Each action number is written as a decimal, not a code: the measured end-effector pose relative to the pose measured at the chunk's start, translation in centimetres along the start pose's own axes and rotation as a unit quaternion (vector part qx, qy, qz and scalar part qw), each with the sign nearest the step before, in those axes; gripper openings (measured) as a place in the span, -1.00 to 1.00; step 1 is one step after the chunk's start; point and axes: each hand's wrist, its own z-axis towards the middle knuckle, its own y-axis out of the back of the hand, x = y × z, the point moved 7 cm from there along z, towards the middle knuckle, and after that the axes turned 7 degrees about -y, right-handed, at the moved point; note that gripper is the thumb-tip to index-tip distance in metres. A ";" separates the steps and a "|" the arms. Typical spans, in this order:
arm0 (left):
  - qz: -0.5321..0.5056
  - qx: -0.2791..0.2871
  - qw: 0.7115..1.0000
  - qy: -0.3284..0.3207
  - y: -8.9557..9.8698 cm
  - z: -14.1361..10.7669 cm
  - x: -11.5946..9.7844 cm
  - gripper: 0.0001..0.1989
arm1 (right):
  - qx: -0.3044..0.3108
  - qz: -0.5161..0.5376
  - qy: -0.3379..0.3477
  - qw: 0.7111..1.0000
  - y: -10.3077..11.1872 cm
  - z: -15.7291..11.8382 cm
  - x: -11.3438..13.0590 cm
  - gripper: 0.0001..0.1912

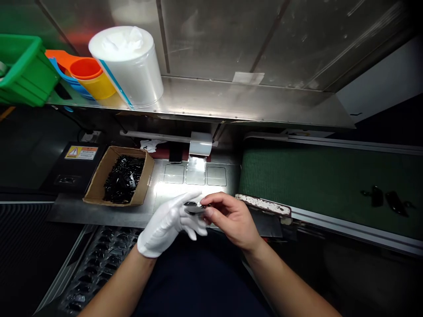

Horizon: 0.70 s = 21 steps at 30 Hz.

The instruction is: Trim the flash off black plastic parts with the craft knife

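My two hands meet low in the middle of the view, at the near edge of a shiny metal desk (168, 189), with a small, glossy black, hard-looking piece (191, 207) between them. My left hand (165, 222), in a white fabric glove, comes from the left with its thumb above the piece and its fingers loosely curled below; they are blurred, so I cannot tell whether they grip it. My bare right hand (234, 220) comes from the right, its thumb and forefinger closed on the piece's right end. The piece lies just right of my gloved palm and left of my bare fingertips, about equally near both; its long axis seems to run left to right, from one hand to the other, though blur softens its outline. Toward the desk's left end, well apart from my hands, an open brown cardboard box (144, 180) holds a heap of small black parts (124, 178). Near the desk's back edge is a roll of clear film (200, 144). Beyond its right end runs a ribbed green conveyor belt (291, 176), carrying two glossy black pieces (376, 197) near its front edge.
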 end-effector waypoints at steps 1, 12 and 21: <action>-0.006 -0.009 1.000 -0.002 0.5 -0.1 0.1 -0.18 | -0.017 -0.042 0.049 0.998 0.3 -0.1 0.7 -0.82; -0.068 -0.019 0.997 -0.011 -1.4 -0.6 2.6 -0.57 | 0.032 -0.165 0.109 0.980 1.4 -1.5 0.4 -0.72; -0.076 -0.031 0.996 -0.044 -2.5 -0.7 4.0 -0.51 | 0.073 -0.020 -0.007 0.997 1.9 -2.3 -1.3 -0.81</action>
